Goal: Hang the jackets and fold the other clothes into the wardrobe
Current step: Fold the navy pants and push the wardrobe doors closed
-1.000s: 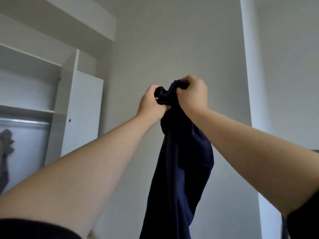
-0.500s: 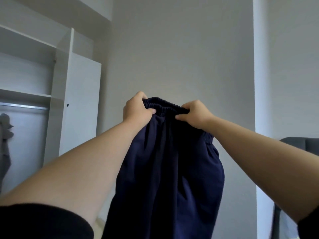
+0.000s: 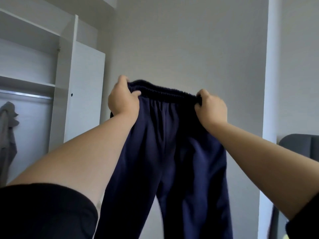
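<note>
Waistband now stretched wide! Left hand (image 3: 122,99) and right hand (image 3: 211,106) have pulled apart, each gripping an end; the navy sweatpants (image 3: 165,161) hang open at centre, wardrobe (image 3: 84,80) at nine o'clock, ready for folding.

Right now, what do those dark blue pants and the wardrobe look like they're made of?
Pants: looks like soft matte knit, perhaps cotton fleece, going by the gathered elastic waistband and limp folds. Wardrobe: smooth white panels, probably laminated board; flat, even, faintly sheened surfaces, though grain or edges are too unclear to confirm.
</note>
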A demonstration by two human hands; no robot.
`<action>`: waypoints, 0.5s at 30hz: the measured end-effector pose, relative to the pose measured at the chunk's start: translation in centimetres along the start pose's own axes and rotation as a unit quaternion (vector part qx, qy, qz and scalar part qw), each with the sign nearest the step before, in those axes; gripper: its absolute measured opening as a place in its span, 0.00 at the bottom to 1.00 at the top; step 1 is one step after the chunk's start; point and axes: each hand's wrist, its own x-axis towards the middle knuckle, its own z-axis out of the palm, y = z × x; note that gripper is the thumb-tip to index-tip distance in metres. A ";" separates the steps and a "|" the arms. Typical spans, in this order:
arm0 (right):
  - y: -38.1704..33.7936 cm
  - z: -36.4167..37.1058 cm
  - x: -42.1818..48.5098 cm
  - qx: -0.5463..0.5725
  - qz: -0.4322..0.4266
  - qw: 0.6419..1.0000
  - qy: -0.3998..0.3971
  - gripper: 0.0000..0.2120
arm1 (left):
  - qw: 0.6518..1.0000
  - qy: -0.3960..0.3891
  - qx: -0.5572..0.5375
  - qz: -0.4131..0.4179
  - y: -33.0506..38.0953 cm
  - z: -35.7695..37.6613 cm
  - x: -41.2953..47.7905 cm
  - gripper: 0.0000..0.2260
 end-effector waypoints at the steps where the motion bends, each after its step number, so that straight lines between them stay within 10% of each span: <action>1: -0.2 0.0 0.5 0.008 -0.023 0.999 -0.021 0.10 | 1.000 0.017 -0.007 0.018 -0.1 -0.2 0.3 0.15; 4: -0.6 0.9 0.5 0.002 -0.039 0.978 -0.207 0.08 | 0.990 -0.091 0.094 0.059 -1.5 -0.4 -0.2 0.12; 8: -0.3 1.8 -0.5 0.142 0.069 0.983 -0.091 0.12 | 0.986 -0.123 0.113 0.014 -4.3 0.1 -2.2 0.10; 15: 1.0 2.1 -0.5 0.174 0.142 0.961 -0.164 0.01 | 0.983 -0.136 0.077 -0.093 -5.0 0.9 -2.4 0.18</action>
